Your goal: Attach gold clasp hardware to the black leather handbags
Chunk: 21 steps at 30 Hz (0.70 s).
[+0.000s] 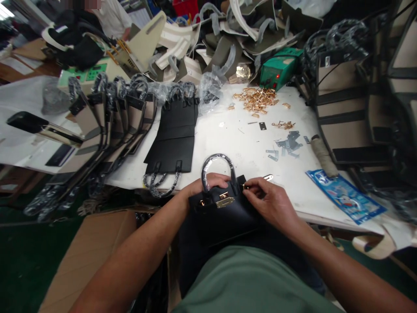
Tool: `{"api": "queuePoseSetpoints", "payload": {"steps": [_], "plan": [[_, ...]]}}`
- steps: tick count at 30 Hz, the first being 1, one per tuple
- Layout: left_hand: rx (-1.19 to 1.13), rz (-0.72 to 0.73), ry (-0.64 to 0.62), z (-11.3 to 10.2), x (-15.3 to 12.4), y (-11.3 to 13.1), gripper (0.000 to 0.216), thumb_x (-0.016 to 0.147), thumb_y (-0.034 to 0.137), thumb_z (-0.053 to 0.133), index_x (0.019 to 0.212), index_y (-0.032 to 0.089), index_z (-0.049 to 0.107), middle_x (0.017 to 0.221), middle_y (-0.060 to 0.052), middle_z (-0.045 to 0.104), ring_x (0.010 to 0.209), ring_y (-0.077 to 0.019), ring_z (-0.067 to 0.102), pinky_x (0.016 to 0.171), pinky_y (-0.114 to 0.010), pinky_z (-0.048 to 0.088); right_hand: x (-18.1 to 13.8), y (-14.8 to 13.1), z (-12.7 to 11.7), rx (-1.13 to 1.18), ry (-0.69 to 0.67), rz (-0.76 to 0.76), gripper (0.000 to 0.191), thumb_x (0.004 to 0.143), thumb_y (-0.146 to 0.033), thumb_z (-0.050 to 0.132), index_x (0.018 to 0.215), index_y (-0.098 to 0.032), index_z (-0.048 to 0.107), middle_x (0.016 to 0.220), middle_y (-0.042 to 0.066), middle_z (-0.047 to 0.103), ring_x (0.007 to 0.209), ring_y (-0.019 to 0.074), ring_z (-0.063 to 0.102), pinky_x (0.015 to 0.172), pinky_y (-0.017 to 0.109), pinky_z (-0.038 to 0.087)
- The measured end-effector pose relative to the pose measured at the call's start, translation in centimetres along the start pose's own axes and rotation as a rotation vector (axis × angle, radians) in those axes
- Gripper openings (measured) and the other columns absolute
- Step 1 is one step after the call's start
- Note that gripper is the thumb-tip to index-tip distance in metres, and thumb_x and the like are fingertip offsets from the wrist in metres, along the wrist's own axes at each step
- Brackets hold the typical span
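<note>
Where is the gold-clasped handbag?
In the head view, the black handbag is below centre at the near edge of the white table, left hand by its handle, right hand at its right end.

I see a green device [280, 69] with a red light. A blue packet [347, 196] lies on the desk [218, 137], toward the right.

Head-worn view, facing forward and down: wearer's green shirt [247, 278] nearest at six o'clock, black handbag [224, 221] close, worktable [224, 134] receding toward twelve.

On the table [218, 134] behind the handbag [228, 224], bag panels [177, 130] lie left, a thread cone [323, 155] right.
</note>
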<state>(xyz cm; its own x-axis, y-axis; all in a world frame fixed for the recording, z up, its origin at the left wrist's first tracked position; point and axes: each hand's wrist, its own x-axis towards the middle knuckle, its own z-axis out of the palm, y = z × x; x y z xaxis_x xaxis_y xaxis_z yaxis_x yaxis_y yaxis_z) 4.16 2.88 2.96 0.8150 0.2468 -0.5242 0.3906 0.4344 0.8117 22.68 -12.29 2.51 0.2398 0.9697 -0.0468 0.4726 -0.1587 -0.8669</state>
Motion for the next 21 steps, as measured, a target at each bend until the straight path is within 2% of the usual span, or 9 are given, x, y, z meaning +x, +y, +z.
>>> {"api": "queuePoseSetpoints", "payload": {"steps": [3,11,16,21], "plan": [[-0.028,0.024,-0.01,0.0,-0.1,-0.3,0.035,0.074,0.028,0.062,0.103,0.013,0.074,0.089,-0.004,0.074,0.079,-0.017,0.062,0.076,-0.026,0.045,0.3,-0.5,-0.3,-0.076,-0.052,-0.033,0.023,0.085,-0.026,0.06,0.106,-0.024,0.068,0.077,-0.001,0.069,0.066,0.0144,0.063,0.066,0.026,0.048],[0.076,0.061,0.034,0.2,-0.3,-0.3,0.027,0.074,0.026,0.059,0.092,0.013,0.074,0.09,-0.002,0.072,0.084,-0.0177,0.06,0.076,-0.025,0.044,2.0,-2.4,-1.5,-0.319,-0.265,-0.001,0.019,0.082,-0.029,0.058,0.097,-0.029,0.071,0.065,-0.004,0.064,0.061,0.0146,0.057,0.06,0.026,0.041],[0.119,0.078,0.023,0.2,-0.3,-0.5,0.028,0.074,0.026,0.058,0.093,0.014,0.074,0.087,-0.001,0.07,0.081,-0.0166,0.058,0.074,-0.024,0.042,2.3,-2.4,-1.3,-0.377,-0.289,-0.001,0.019,0.082,-0.029,0.059,0.097,-0.031,0.071,0.069,-0.004,0.066,0.064,0.015,0.058,0.061,0.026,0.039],[0.078,0.079,0.011,0.2,-0.3,-0.6,0.03,0.076,0.025,0.059,0.099,0.014,0.074,0.087,-0.002,0.07,0.079,-0.0157,0.058,0.074,-0.024,0.043,1.9,-2.1,-1.1,-0.285,-0.267,0.056,0.017,0.082,-0.03,0.059,0.096,-0.029,0.068,0.064,-0.005,0.063,0.059,0.0141,0.056,0.058,0.025,0.038]]}}
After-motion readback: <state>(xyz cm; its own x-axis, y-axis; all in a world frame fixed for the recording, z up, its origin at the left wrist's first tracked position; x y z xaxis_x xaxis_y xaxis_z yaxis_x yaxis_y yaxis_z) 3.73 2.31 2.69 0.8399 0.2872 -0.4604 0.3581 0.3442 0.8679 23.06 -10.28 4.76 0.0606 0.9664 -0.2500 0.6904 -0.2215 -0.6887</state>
